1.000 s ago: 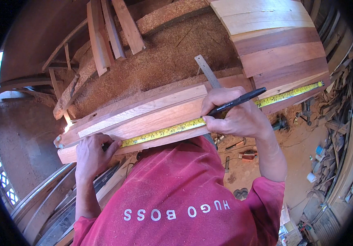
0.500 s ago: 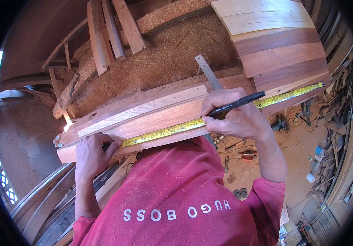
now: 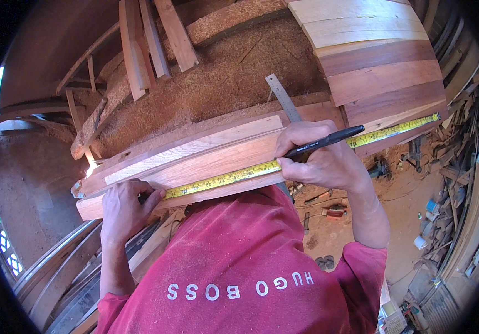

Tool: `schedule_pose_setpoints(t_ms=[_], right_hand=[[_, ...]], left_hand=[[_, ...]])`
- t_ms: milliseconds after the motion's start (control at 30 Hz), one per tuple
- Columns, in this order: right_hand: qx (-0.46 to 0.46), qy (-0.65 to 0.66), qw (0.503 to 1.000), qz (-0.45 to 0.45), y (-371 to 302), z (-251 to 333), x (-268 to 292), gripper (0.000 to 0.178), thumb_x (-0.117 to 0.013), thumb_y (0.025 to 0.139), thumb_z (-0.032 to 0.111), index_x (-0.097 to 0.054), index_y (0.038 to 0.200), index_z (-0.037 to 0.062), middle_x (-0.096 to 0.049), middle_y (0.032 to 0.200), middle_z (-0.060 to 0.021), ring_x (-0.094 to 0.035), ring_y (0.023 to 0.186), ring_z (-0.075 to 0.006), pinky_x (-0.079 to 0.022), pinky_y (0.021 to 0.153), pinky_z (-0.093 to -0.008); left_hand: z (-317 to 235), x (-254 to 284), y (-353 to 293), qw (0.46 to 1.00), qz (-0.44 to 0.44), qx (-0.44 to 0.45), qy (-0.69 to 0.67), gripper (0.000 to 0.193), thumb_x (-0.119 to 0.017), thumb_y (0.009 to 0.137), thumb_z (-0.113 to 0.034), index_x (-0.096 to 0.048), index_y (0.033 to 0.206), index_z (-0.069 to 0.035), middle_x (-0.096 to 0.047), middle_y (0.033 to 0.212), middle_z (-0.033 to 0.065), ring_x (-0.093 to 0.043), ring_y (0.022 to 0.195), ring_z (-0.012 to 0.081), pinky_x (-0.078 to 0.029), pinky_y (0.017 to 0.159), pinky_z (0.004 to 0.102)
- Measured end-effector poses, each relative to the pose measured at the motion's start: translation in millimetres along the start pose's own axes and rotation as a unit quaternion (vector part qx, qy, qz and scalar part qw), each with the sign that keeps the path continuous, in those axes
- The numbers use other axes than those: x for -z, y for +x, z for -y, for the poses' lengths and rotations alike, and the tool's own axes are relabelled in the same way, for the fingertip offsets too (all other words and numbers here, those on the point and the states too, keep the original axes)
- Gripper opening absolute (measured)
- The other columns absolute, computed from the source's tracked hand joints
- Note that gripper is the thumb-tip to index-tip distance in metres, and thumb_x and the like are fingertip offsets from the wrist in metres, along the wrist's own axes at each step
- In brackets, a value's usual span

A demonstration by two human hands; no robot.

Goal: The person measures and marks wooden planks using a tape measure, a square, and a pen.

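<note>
A yellow tape measure [image 3: 217, 182] stretches along a long reddish wooden beam [image 3: 92, 209], its hooked end over the planked part at the right. At the beam's left part my left hand [image 3: 124, 207] is closed around the tape's near end; the case is mostly hidden under the fingers. My right hand [image 3: 324, 164] pinches a black marker pen [image 3: 328, 140], tilted with its writing end down beside the tape's edge. That hand rests over the tape and covers a stretch of it. A pale wooden strip [image 3: 195, 149] lies along the beam, just beyond the tape.
Beyond my right hand a steel ruler [image 3: 282, 97] sticks out over the sawdust-covered hollow [image 3: 211, 83]. Curved planks [image 3: 384, 72] rise at the far right. Several loose timbers [image 3: 175, 36] lean at the top. Tools [image 3: 335, 211] and wood offcuts [image 3: 456, 175] lie on the floor at right.
My right hand and the marker pen have shifted very slightly to the right. My left hand and the tape measure stay in place.
</note>
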State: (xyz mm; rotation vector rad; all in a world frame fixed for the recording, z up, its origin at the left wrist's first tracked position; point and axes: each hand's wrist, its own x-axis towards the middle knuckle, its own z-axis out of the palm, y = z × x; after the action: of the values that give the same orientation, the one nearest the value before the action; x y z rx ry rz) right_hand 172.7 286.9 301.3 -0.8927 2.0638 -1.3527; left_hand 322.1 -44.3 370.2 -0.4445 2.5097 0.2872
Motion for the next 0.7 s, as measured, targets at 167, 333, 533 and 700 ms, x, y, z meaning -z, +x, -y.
schedule_pose_setpoints(t_ms=[167, 333, 533, 700], right_hand=[[0.012, -0.004, 1.000, -0.009, 0.1, -0.6, -0.1, 0.013, -0.077, 0.077, 0.009, -0.070, 0.082, -0.0018, -0.073, 0.082, -0.0105, -0.071, 0.079, -0.0230, -0.055, 0.074, -0.0350], [0.014, -0.004, 1.000, -0.010, -1.0, -1.0, -0.2, 0.014, -0.077, 0.077, 0.009, -0.070, 0.082, -0.0021, -0.073, 0.082, -0.0106, -0.071, 0.079, -0.0233, -0.055, 0.074, -0.0351], [0.013, -0.001, 1.000, -0.008, 0.6, 0.5, -0.6, 0.015, -0.077, 0.076, 0.009, -0.070, 0.082, -0.0028, -0.072, 0.082, -0.0111, -0.071, 0.079, -0.0234, -0.055, 0.074, -0.0348], [0.008, -0.008, 1.000, -0.006, 0.4, 1.8, 0.0, 0.014, -0.077, 0.076, 0.008, -0.070, 0.081, -0.0031, -0.072, 0.082, -0.0112, -0.071, 0.079, -0.0233, -0.055, 0.074, -0.0349]], left_hand=[[0.0, 1.1, 1.7, 1.000, 0.017, 0.008, 0.007, 0.036, -0.075, 0.089, -0.039, -0.079, 0.089, -0.003, -0.075, 0.088, 0.0153, -0.070, 0.086, 0.0352, -0.051, 0.081, 0.0454], [1.8, -0.7, 0.9, 1.000, 0.007, -0.003, 0.012, 0.036, -0.075, 0.089, -0.039, -0.079, 0.088, -0.004, -0.075, 0.089, 0.0150, -0.070, 0.087, 0.0352, -0.051, 0.080, 0.0457], [6.2, -2.4, 2.2, 1.000, 0.002, -0.009, 0.014, 0.035, -0.076, 0.089, -0.040, -0.080, 0.088, -0.005, -0.075, 0.086, 0.0146, -0.070, 0.084, 0.0352, -0.052, 0.079, 0.0457], [5.1, -2.0, 2.5, 1.000, -0.002, -0.020, 0.009, 0.036, -0.075, 0.090, -0.039, -0.079, 0.089, -0.003, -0.075, 0.087, 0.0157, -0.070, 0.085, 0.0357, -0.051, 0.080, 0.0456]])
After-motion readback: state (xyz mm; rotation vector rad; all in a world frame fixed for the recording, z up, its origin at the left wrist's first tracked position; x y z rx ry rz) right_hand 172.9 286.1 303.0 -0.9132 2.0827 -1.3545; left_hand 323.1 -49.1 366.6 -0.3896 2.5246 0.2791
